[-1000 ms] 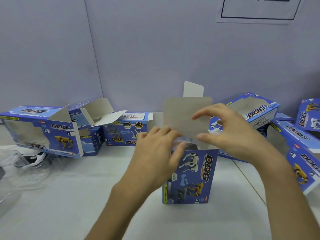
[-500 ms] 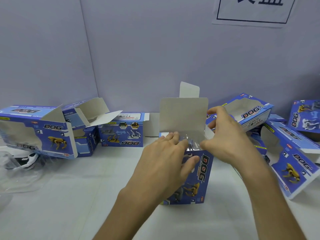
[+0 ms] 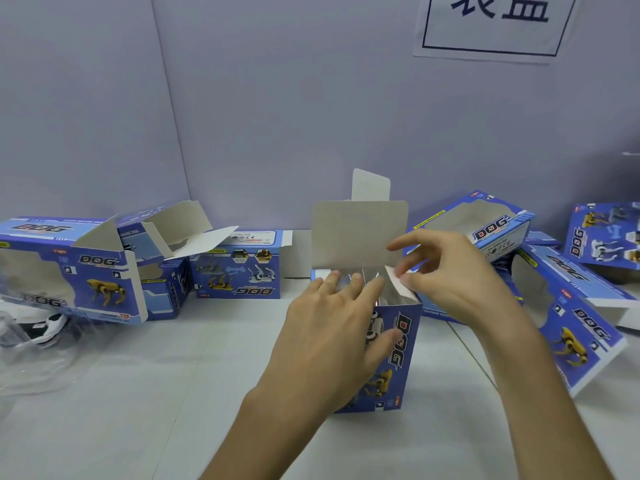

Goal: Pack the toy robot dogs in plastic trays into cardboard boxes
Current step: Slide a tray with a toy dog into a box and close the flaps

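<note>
Flap [image 3: 407, 293] stays pinched by right hand [image 3: 457, 282], fingers [image 3: 412, 239] spreading.

Box [image 3: 398, 355]: printed cardboard, slight sheen outside; flap [image 3: 358, 233] inside raw grey, matt. Tray [image 3: 360, 277]: clear glossy plastic. Table [image 3: 138, 393]: smooth, white.

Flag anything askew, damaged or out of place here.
No damage or spill shows. Oddities: the back box lies with its print upside down; the right box lies tilted; a white toy dog sits unboxed at far left. The centre box stands upright, lid open, left hand pressing into it, right hand pinching its side flap.
</note>
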`<state>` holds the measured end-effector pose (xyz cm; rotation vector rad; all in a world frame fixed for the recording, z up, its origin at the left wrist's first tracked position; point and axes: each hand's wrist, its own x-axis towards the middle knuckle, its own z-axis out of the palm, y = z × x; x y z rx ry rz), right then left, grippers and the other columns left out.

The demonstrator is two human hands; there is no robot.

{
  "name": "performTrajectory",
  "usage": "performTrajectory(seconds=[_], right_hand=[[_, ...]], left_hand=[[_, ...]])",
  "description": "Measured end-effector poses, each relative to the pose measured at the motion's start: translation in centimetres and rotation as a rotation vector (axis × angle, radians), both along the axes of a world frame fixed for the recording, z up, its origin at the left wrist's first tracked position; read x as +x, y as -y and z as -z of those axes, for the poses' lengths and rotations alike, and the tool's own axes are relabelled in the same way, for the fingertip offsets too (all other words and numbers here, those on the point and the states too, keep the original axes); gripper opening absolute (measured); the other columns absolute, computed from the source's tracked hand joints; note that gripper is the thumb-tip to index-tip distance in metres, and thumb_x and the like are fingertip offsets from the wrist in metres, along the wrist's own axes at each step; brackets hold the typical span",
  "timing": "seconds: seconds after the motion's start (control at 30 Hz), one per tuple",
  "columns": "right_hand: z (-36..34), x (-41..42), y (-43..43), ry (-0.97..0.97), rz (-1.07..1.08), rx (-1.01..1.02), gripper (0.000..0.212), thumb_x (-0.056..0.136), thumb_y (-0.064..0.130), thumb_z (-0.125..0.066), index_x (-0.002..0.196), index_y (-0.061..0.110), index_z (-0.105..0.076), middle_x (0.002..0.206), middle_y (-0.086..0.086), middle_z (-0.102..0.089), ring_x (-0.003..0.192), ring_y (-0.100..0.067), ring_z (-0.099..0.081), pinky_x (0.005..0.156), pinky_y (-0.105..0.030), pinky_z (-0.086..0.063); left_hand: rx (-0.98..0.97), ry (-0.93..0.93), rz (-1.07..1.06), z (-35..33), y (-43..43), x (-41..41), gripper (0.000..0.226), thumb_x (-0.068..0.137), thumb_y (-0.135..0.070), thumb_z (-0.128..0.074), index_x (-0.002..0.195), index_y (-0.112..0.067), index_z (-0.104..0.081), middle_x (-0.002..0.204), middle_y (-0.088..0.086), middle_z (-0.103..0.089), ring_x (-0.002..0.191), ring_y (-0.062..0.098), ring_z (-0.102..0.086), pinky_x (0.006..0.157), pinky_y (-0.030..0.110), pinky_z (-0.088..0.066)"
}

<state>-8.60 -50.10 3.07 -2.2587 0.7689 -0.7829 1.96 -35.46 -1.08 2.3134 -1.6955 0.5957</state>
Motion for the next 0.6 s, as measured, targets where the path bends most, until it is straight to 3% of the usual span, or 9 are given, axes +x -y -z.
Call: performTrajectory(seconds=[0.17,0.3,0.37,0.47,0.6], right_hand=[[0.8,-0.1,2.0,0.084,-0.037,0.316,0.044,0.080,0.013,-0.082,0.110,0.029,-0.054,0.110,0.008,-0.059,0.093,-0.008,-0.064,0.065,-0.024,-0.046],[1.4,0.6,2.7,0.117,-0.130,0.448,0.047,0.082,0.003,-0.075,0.117,0.028,-0.056,0.116,0.009,-0.065,0.096,-0.006,-0.066,0.078,-0.029,-0.056],[1.4,0.8,2.7,0.121,-0.178,0.486,0.048,0.083,-0.003,-0.070,0.117,0.029,-0.057,0.116,0.007,-0.067,0.096,-0.010,-0.069,0.074,-0.026,-0.057],[1.5,1.2,2.5,0.178,-0.298,0.442,0.057,0.084,-0.016,-0.059,0.121,0.028,-0.058,0.116,0.009,-0.069,0.095,-0.012,-0.071,0.069,-0.024,-0.059],[1.2,1.3,1.8,0.294,-0.306,0.085,0.068,0.080,-0.018,-0.060,0.124,0.034,-0.055,0.117,0.016,-0.066,0.108,0.001,-0.062,0.083,-0.020,-0.056]], left_hand=[[0.000,0.033,0.003,0.0,0.6,-0.6,0.071,0.091,-0.074,-0.019,0.153,-0.041,-0.011,0.143,-0.004,-0.046,0.138,0.026,-0.036,0.107,0.035,-0.033],[0.000,0.055,-0.018,0.1,1.1,-0.8,0.071,0.089,-0.076,-0.017,0.152,-0.042,-0.014,0.137,-0.003,-0.045,0.132,0.025,-0.039,0.103,0.036,-0.033],[-0.005,0.050,-0.023,0.1,1.3,-0.8,0.070,0.090,-0.075,-0.021,0.152,-0.041,-0.017,0.139,-0.003,-0.043,0.133,0.025,-0.038,0.105,0.037,-0.033],[-0.028,0.031,-0.031,0.2,1.4,-0.8,0.064,0.092,-0.072,-0.031,0.149,-0.042,-0.024,0.142,-0.004,-0.042,0.133,0.025,-0.039,0.105,0.036,-0.034],[-0.033,0.024,-0.036,0.3,1.5,-0.6,0.061,0.093,-0.068,-0.036,0.148,-0.043,-0.025,0.159,0.001,-0.026,0.141,0.026,-0.033,0.111,0.039,-0.030]])
